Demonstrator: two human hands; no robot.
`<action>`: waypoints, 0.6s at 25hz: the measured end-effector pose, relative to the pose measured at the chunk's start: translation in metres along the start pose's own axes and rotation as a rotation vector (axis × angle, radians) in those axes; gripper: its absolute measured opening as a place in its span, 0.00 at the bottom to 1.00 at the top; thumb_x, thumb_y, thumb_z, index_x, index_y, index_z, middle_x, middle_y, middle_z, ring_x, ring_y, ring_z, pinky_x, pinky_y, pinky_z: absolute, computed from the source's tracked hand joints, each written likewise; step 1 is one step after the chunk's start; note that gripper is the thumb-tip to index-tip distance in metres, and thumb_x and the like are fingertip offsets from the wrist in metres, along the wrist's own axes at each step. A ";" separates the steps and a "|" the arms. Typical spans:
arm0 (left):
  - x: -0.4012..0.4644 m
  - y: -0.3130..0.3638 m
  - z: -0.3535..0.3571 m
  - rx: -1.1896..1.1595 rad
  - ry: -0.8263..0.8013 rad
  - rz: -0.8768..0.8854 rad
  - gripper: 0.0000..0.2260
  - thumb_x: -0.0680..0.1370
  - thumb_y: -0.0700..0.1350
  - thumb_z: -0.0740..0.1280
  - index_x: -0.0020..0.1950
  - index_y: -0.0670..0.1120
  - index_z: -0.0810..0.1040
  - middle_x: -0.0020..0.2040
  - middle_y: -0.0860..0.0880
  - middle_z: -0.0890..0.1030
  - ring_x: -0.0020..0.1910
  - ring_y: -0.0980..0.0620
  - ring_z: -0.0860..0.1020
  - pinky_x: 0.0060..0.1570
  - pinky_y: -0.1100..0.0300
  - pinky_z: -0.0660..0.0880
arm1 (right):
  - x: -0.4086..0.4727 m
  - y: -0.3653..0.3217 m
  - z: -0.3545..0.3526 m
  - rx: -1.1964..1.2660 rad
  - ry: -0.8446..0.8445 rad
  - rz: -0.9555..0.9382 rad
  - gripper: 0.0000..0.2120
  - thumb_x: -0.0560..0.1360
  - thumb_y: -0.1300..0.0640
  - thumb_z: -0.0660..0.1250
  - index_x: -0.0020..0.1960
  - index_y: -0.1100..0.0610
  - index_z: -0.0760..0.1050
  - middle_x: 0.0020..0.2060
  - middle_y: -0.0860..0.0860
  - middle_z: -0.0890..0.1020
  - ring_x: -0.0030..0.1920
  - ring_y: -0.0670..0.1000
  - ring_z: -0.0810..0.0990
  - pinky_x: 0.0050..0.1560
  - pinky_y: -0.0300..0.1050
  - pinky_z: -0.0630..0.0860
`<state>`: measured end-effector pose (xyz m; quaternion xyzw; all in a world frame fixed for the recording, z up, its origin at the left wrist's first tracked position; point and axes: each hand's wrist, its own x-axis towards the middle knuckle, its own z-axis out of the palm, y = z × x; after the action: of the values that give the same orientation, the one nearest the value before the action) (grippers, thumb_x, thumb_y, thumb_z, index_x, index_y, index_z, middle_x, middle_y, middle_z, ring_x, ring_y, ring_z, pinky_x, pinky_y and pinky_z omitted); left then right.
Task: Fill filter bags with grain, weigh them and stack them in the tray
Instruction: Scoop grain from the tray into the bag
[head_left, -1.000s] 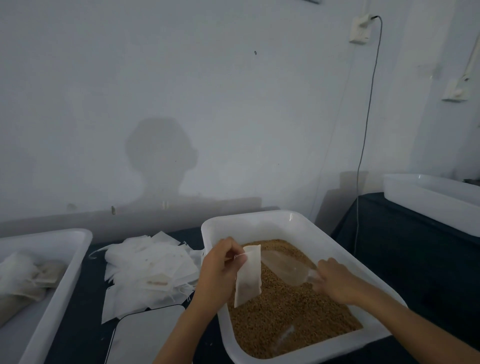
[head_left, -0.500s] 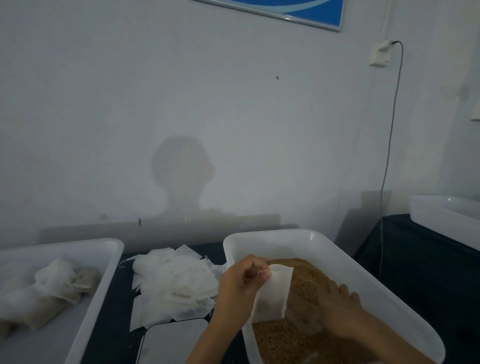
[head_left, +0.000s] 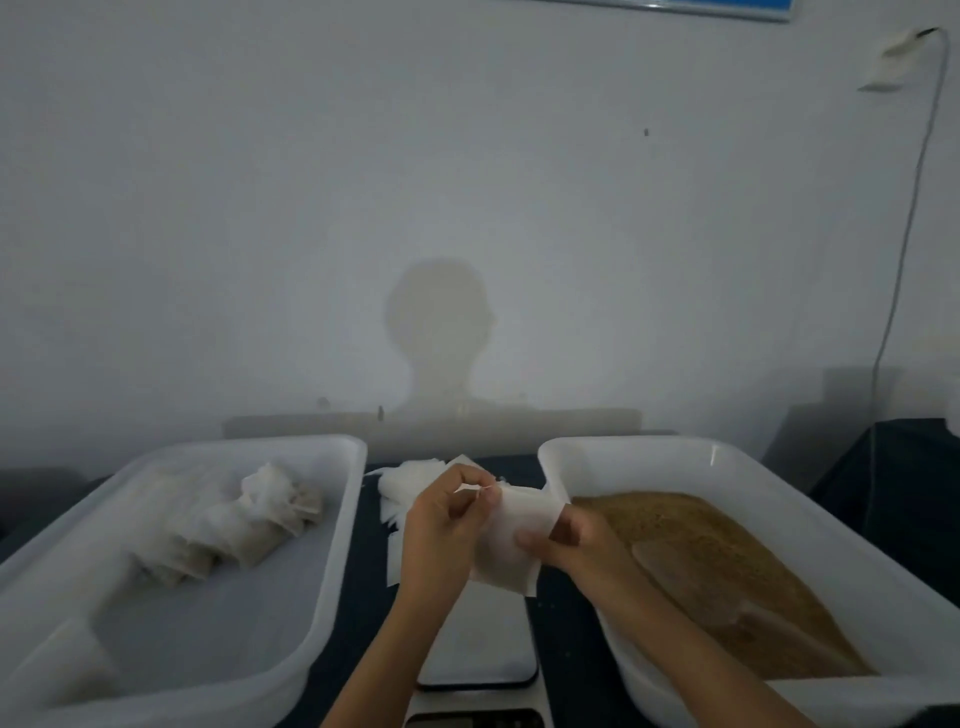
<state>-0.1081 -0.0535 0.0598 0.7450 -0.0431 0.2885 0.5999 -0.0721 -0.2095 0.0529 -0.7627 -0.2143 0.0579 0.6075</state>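
Observation:
A white filter bag (head_left: 511, 540) hangs between the two bins, above the scale (head_left: 480, 649). My left hand (head_left: 441, 525) pinches the bag's top edge at its mouth. My right hand (head_left: 566, 535) grips the bag's right side, thumb on the front. Brown grain (head_left: 727, 571) fills the white bin (head_left: 649, 452) on the right, and a clear scoop (head_left: 691, 577) lies on the grain. The white tray (head_left: 332, 545) on the left holds several filled bags (head_left: 244, 525). How much grain the held bag contains is not visible.
A loose pile of empty filter bags (head_left: 400, 483) lies behind my hands on the dark table. A cable (head_left: 904, 249) hangs down the wall from a socket at the upper right. A dark-covered table edge (head_left: 909, 457) stands at far right.
My right hand let go of the scoop, which now lies on the grain, and took hold of the bag. Both hands carried the bag left, out of the grain bin, over the scale.

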 end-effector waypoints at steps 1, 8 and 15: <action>-0.003 -0.006 -0.010 0.017 0.018 -0.019 0.08 0.77 0.40 0.66 0.40 0.50 0.77 0.32 0.54 0.80 0.33 0.58 0.76 0.34 0.66 0.72 | 0.003 0.000 0.013 -0.016 0.031 -0.011 0.08 0.70 0.53 0.73 0.48 0.54 0.81 0.42 0.50 0.85 0.43 0.47 0.83 0.42 0.35 0.78; -0.023 -0.055 -0.045 0.007 -0.037 -0.232 0.10 0.76 0.40 0.69 0.53 0.49 0.73 0.45 0.46 0.81 0.44 0.48 0.81 0.43 0.55 0.80 | 0.012 0.019 0.061 -0.099 0.100 -0.017 0.07 0.76 0.59 0.67 0.50 0.63 0.80 0.44 0.58 0.84 0.47 0.54 0.83 0.49 0.50 0.81; -0.033 -0.087 -0.035 0.252 -0.067 -0.259 0.09 0.75 0.43 0.71 0.36 0.43 0.74 0.31 0.49 0.76 0.32 0.55 0.74 0.32 0.68 0.72 | 0.017 0.053 0.062 -0.299 0.168 -0.054 0.13 0.75 0.59 0.69 0.34 0.61 0.72 0.30 0.56 0.74 0.33 0.50 0.73 0.36 0.43 0.69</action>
<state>-0.1129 -0.0062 -0.0274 0.8227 0.0696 0.1872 0.5323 -0.0650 -0.1559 -0.0107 -0.8406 -0.1894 -0.0551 0.5045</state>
